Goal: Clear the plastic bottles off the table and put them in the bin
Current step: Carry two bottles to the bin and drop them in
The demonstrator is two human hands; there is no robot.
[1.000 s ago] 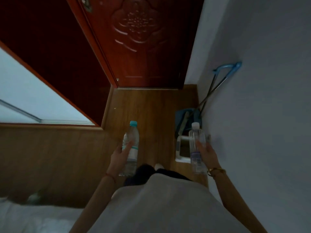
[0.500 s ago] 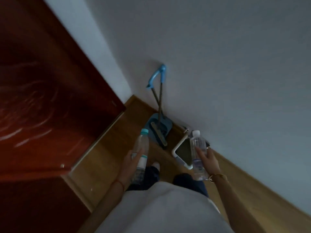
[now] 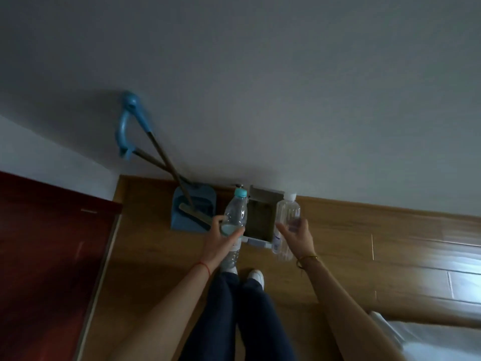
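Room: a dim corner, grey wall meeting a wood floor (image 3: 364, 256), a dark red door (image 3: 46, 256) on my left.
Bottles: I hold two, both upright and in the air in front of me, one on each side of the bin (image 3: 261, 217).
Left bottle (image 3: 234, 220): teal cap, a little water low inside; my left hand (image 3: 221, 241) has its fingers (image 3: 218, 219) wrapped round the middle, at the label.
Right bottle (image 3: 286, 225): white cap, looks empty; my right hand (image 3: 296, 237) grips it about mid-body, thumb on the near side.
Bin: small, pale-rimmed, open-topped, on the floor against the wall, just ahead of my shoes (image 3: 256, 276).
Handling: I judge both light, thin-walled and easy to dent, and smooth enough to slip; the ribbed middle gives the surest hold, and the left one will be bottom-heavy from its water.
Nearby: a blue dustpan (image 3: 194, 212) with a broom (image 3: 135, 126) propped on the wall, just left of the bin.
Hard to make out: the inside of the bin is dark, so I cannot tell what is in it; my hands hide part of each label; no tabletop is in view, so I cannot say whether more bottles wait there.
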